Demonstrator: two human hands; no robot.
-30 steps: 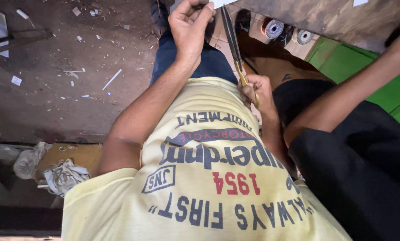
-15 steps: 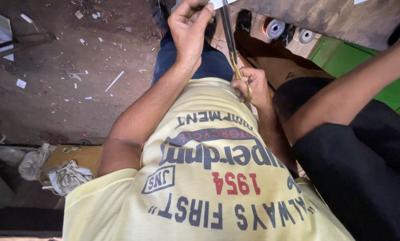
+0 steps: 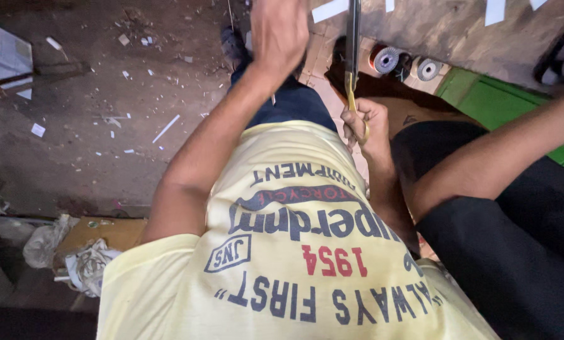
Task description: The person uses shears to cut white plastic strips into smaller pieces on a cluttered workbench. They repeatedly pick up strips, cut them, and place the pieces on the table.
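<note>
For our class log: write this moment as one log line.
left hand raised, blurred | right hand grips yellow-handled tool | co-worker's arm at right

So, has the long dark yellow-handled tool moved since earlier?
Yes. The long dark tool in the right hand has swung upright, its far end now nearer the round grey discs.

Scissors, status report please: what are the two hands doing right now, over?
Right hand shut on scissors, yellow handle, blades pointing away. Left hand out ahead, blurred, grip unclear. Another person's arm close on the right side.
</note>
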